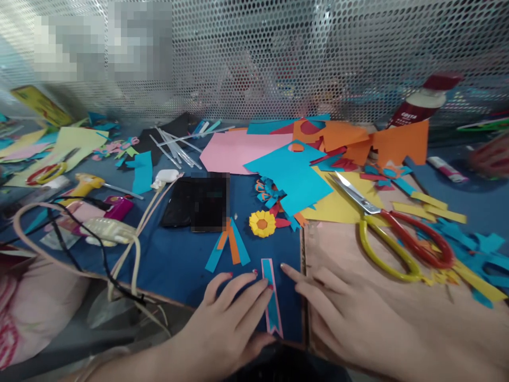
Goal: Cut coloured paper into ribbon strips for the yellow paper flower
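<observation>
A narrow blue paper strip with a pink border (272,297) lies upright in view near the table's front edge, its lower end notched. My left hand (234,313) rests palm down at its left, fingers spread, with fingertips touching the strip's left side. To the right of the strip, my right hand (342,302) lies with its fingers apart and the index fingertip on the blue surface, holding nothing. Just beyond sit a yellow paper flower (262,224) and a fan of blue and orange strips (234,245).
Large scissors (382,212) lie open at the right, beside blue and yellow scraps. A black phone (196,202) is at centre left. A glue gun (85,185) and cables lie left. Coloured paper and a bottle (417,109) stand before a perforated metal screen.
</observation>
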A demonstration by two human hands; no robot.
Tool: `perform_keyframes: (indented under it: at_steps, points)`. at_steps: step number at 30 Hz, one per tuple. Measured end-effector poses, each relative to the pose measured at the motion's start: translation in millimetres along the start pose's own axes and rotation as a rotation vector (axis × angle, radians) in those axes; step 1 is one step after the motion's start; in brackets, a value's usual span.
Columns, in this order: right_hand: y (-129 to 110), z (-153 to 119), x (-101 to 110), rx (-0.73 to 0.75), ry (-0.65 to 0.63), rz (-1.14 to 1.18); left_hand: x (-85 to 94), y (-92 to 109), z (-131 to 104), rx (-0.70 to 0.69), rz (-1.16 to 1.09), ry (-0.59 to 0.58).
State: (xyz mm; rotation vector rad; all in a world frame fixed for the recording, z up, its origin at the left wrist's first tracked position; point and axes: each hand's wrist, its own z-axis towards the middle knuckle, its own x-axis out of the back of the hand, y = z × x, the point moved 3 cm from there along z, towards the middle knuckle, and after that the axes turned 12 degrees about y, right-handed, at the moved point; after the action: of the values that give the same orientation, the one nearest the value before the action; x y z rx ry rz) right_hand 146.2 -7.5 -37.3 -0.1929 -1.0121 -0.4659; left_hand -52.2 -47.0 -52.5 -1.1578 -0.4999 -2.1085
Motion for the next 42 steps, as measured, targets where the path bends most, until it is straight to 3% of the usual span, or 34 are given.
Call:
perform_keyframes:
  at_steps: [4,10,18,25,31,39,42]
  points:
    - [6,7,3,-0.089,0.01,0.001,-0.3,-2,-1,-0.007,-0.016,-0.031]
    - [-4,20,5,-0.08,0.019,0.108,-0.3,-4,-2,-0.059,-0.025,-0.033]
    - [-19,17,-9,-0.024,-0.063,0.145,2.2,-8,-7,-0.02,-0.026,0.009]
    - [-6,23,0,-0.296,-0.125,0.278,0.9,-6,-13,-0.101,-0.058,0.026]
    - [-3,33,-4,-0.159,-0.093,0.108,-3.0,-3,-11,-0.106,-0.061,0.009]
    - [2,36,5,-0.264,-0.08,0.154,-3.4,-2,-9,-0.073,-0.1,0.043]
    - [0,25,3,-0.196,-0.015,0.103,-4.0,-1,-11,-0.078,-0.063,0.025]
